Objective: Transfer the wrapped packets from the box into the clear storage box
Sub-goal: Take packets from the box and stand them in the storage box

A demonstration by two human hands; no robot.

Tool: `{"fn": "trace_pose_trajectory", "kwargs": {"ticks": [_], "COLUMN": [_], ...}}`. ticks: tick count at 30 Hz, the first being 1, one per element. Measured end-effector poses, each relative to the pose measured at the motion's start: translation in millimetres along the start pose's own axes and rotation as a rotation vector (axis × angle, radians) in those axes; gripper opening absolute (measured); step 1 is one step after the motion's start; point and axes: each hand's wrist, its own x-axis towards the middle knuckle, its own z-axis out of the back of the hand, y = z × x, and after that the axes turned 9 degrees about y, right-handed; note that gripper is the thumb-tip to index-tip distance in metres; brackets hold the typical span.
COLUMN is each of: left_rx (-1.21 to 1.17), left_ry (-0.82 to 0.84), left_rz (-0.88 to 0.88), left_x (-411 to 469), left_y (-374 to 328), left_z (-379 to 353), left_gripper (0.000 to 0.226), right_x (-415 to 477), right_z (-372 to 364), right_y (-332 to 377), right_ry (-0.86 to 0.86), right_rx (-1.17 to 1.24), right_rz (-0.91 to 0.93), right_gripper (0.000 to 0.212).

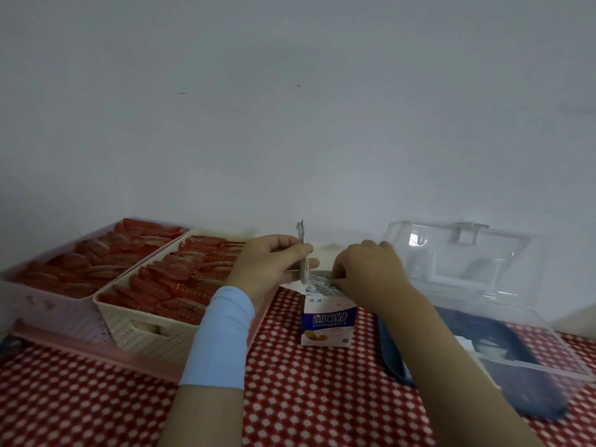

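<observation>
Head: box point(329, 324) on tablecloth point(322, 398) (white wall point(290, 124))

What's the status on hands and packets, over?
Left hand pinches packets above box. Right hand reaching into box, grip unclear. Clear storage box open, nothing blocking.

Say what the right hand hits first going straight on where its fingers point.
Probably the wrapped packets in the open box: fingers of the right hand point down-left into its top. The left hand sits beyond; depth unclear.
</observation>
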Motion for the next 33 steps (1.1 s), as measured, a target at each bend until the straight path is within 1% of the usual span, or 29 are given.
{"fn": "trace_pose_trajectory", "kwargs": {"ticks": [4, 9, 11, 13, 14, 17, 19, 21, 23, 25, 29, 31, 33], "left_rx": [0.009, 0.04, 0.075, 0.103, 0.114, 0.12, 0.129, 0.227, 0.319, 0.34, 0.339, 0.329, 0.295], "left_ry": [-0.013, -0.027, -0.029, -0.036, -0.039, -0.02, 0.032, 0.076, 0.085, 0.07, 0.075, 0.078, 0.056], "left_rz": [-0.002, -0.025, -0.036, -0.043, -0.047, -0.046, -0.021, 0.009, 0.028, 0.035, 0.031, 0.027, 0.012], "left_x": [1, 1, 1, 1, 1, 3, 4, 7, 9, 11, 11, 11, 12], "left_y": [0, 1, 1, 2, 1, 0, 1, 5, 9, 11, 10, 9, 9], "left_z": [0, -3, -5, -6, -6, -8, -11, -13, -15, -15, -15, -13, -13], "left_gripper": [0.01, 0.008, 0.008, 0.008, 0.007, 0.008, 0.008, 0.008, 0.008, 0.007, 0.006, 0.006, 0.009], "right_x": [1, -6, -7, -8, -8, -8, -9, -10, -11, -10, -10, -11, -13], "right_z": [7, 13, 13, 12, 12, 11, 12, 13, 11, 9, 9, 6, 3], "right_y": [1, -9, -9, -10, -11, -14, -16, -19, -21, -24, -28, -28, -26], "right_ry": [0.015, -0.018, 0.031, 0.113, 0.139, 0.155, 0.166, 0.222, 0.269, 0.241, 0.11, 0.054, -0.049], "right_rx": [-0.004, 0.188, 0.286, 0.364, 0.365, 0.351, 0.398, 0.415, 0.406, 0.451, 0.621, 0.586, 0.529], "right_rz": [0.01, -0.026, -0.025, -0.011, -0.001, -0.004, -0.011, 0.007, 0.02, 0.002, -0.035, -0.062, -0.088], "right_gripper": [0.012, 0.011, 0.015, 0.027, 0.029, 0.018, 0.018, 0.022, 0.018, 0.013, 0.012, 0.015, 0.019]}}
